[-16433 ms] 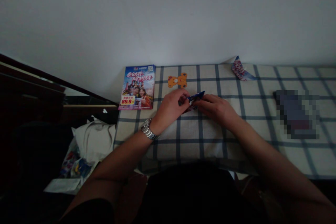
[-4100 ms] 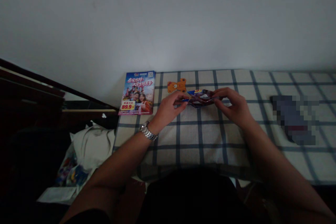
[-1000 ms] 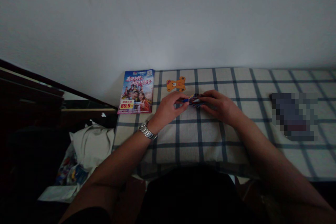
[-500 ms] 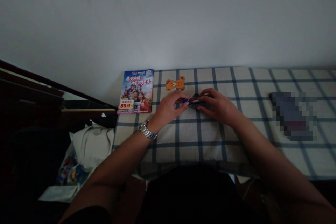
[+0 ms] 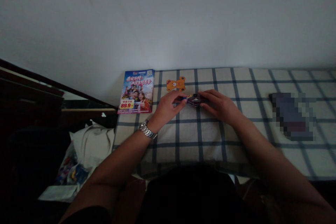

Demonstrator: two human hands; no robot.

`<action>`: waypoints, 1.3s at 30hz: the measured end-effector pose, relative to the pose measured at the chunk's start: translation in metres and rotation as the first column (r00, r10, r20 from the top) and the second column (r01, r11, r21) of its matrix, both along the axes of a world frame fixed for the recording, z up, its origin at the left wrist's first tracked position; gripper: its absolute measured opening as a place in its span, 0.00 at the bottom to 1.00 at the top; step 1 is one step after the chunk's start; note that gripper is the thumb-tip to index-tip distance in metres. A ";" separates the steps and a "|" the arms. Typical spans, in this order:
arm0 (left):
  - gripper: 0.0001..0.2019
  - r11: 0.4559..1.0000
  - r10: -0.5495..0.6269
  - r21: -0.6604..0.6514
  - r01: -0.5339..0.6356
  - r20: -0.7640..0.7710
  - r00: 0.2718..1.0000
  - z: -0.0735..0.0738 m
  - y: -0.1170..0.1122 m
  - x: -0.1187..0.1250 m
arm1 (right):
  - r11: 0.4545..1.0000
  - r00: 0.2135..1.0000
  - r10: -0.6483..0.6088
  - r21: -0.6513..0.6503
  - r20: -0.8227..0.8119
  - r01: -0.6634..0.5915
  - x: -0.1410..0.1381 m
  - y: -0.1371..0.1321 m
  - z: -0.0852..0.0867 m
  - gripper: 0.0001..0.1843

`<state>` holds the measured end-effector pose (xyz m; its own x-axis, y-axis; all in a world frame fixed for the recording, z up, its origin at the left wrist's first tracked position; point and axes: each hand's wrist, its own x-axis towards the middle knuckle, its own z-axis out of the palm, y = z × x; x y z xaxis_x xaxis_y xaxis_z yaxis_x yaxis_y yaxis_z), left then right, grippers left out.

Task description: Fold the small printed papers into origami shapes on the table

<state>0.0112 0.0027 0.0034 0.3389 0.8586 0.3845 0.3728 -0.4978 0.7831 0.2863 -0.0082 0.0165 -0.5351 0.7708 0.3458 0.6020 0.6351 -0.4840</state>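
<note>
Folded paper (image 5: 194,99) lies sideways on the cloth (image 5: 204,133), left hand (image 5: 168,106) pinching its left end and right hand (image 5: 219,105) its right, both equally close.

You have a colourful flyer (image 5: 136,91) on the checked cloth (image 5: 210,136), far left, an orange bear cutout (image 5: 175,84) just beside.

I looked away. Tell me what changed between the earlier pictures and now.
The folded paper, spread wide between left hand and right hand four seconds ago, is now a smaller packet, still pinched by both on the checked cloth. The second folded piece by the wall is gone. The flyer, bear cutout and blurred dark object stayed.
</note>
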 end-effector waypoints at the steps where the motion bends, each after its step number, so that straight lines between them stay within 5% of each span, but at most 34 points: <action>1: 0.07 1.000 0.005 -0.010 -0.005 -0.007 1.000 0.001 0.000 0.000 | 1.000 1.000 0.014 0.008 0.004 -0.014 0.001 0.001 -0.001 0.30; 8: 0.07 0.996 0.012 -0.085 -0.012 -0.003 1.000 -0.001 0.002 -0.001 | 0.996 0.996 0.037 0.084 0.079 -0.043 0.002 0.004 -0.008 0.37; 14: 0.09 0.993 -0.001 -0.117 0.006 0.040 0.999 -0.003 0.003 -0.001 | 0.993 0.997 0.020 0.113 0.077 -0.029 0.000 0.003 -0.006 0.31; 19: 0.10 0.997 0.002 0.073 0.003 -0.065 0.998 0.006 0.000 -0.002 | 0.993 0.998 0.039 0.112 0.058 -0.045 -0.002 -0.001 -0.001 0.31; 23: 0.26 0.959 -0.146 0.212 0.188 -0.201 0.969 0.013 -0.004 -0.002 | 0.992 0.997 0.056 0.114 0.046 -0.061 -0.002 -0.003 0.001 0.32; 39: 0.24 0.958 -0.120 0.213 0.192 -0.311 0.943 0.004 -0.004 -0.003 | 0.981 0.996 0.068 0.179 0.062 -0.078 0.001 -0.002 0.001 0.31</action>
<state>0.0085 -0.0010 0.0071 0.5892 0.6814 0.4343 0.4686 -0.7260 0.5033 0.2868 -0.0105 0.0175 -0.6099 0.6560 0.4446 0.5730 0.7526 -0.3244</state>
